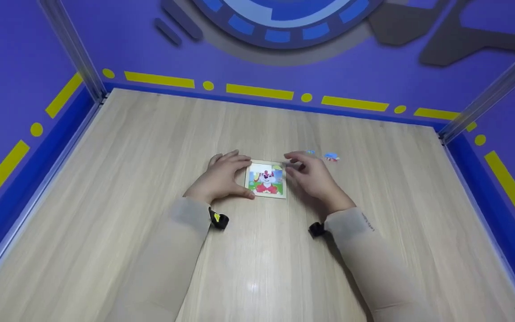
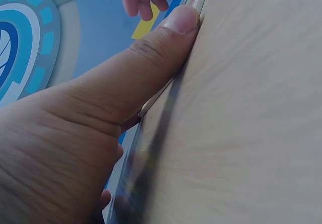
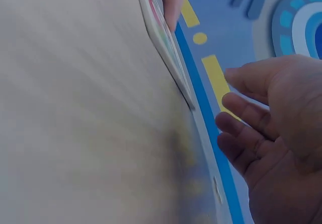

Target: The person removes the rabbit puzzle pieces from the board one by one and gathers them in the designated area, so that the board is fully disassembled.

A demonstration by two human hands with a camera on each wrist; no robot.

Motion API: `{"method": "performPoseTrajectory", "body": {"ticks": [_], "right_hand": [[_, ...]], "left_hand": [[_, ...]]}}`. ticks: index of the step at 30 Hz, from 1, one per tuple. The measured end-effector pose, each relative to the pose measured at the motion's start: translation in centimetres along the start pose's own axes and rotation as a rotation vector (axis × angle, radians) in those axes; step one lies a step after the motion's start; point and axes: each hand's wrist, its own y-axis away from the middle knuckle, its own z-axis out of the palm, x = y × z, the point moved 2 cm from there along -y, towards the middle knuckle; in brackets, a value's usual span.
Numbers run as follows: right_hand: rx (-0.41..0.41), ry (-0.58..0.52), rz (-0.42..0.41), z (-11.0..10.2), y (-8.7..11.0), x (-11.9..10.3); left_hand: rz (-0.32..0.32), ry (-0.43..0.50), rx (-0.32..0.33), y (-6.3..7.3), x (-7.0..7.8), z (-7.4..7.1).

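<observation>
A small square jigsaw puzzle (image 1: 266,181) in a pale wooden frame lies flat on the table, its picture a red-and-white cartoon animal. A bare white patch shows in its upper left part. My left hand (image 1: 225,175) holds the frame at its left side, thumb at the near corner and index finger at the far corner. In the left wrist view the thumb (image 2: 166,38) lies along the frame's edge. My right hand (image 1: 313,176) hovers beside the frame's right side, fingers bent loosely and nothing seen between them. The right wrist view shows these fingers (image 3: 246,118) apart from the frame.
Two loose puzzle pieces lie beyond my right hand: one blue and red (image 1: 331,157), the other (image 1: 310,152) partly hidden by the hand. The wood-grain table (image 1: 248,250) is bordered by blue-purple walls (image 1: 119,49) with yellow markings.
</observation>
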Motion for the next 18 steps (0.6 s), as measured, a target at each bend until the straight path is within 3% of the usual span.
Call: {"method": "performPoseTrajectory", "body": {"ticks": [9, 13, 18], "right_hand": [[-0.103, 0.175, -0.051, 2.5, -0.2, -0.9], [-0.097, 0.232, -0.063, 3.2, -0.1, -1.3], [-0.065, 0.207, -0.009, 3.5, -0.2, -1.7]], "left_hand": [[0.004, 0.010, 0.014, -0.1, -0.2, 0.1], [-0.001, 0.019, 0.005, 0.0, -0.3, 0.3], [0.004, 0.014, 0.014, -0.1, -0.3, 0.1]]}}
